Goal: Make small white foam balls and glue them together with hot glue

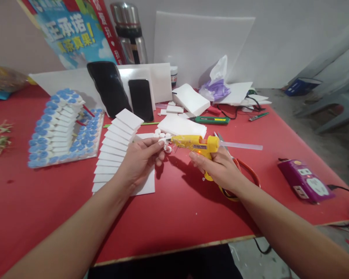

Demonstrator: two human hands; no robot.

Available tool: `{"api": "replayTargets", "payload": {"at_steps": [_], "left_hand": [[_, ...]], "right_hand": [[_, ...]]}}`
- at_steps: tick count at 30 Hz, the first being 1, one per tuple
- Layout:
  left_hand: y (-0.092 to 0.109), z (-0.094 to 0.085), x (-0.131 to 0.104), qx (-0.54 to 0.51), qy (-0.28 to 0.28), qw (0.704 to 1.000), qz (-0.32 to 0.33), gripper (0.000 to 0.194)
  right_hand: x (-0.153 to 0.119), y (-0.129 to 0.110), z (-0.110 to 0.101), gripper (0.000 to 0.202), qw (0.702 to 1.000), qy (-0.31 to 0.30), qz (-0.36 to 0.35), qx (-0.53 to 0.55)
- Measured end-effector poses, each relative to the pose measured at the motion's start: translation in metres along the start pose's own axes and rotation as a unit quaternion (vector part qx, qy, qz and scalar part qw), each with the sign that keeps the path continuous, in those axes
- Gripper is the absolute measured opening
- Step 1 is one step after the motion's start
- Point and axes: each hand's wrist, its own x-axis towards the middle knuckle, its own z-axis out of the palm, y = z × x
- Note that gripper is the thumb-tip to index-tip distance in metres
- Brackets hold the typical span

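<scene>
My right hand (222, 166) is wrapped round the grip of a yellow hot glue gun (189, 142), with a clear glue stick (241, 146) jutting from its back. The nozzle points left, at the fingertips of my left hand (141, 157). Those fingers pinch a small white round piece (162, 143), partly hidden by the thumb. Similar white rounds (162, 135) lie just behind. Under and beside my left hand stands a fan-like white staircase model (113, 149) of stacked steps on a white board (145, 186).
To the left stands another stair model (62, 130) covered in blue round pieces. Two phones (109, 89) lean at the back. A green utility knife (212, 120), white foam pieces (190, 99) and orange-handled scissors (248, 170) lie around. A purple power strip (305, 181) sits at right.
</scene>
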Motion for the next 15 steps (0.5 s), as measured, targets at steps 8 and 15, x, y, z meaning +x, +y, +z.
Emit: {"api": "replayTargets", "payload": {"at_steps": [8, 15], "left_hand": [[0.001, 0.0, 0.001, -0.011, 0.0, 1.0, 0.0, 0.021], [0.001, 0.001, 0.001, -0.002, -0.005, 1.0, -0.001, 0.023]], "right_hand": [[0.001, -0.01, 0.001, 0.033, 0.999, -0.011, -0.011, -0.028], [0.0, -0.004, 0.0, 0.034, 0.999, -0.002, -0.01, -0.036]]}}
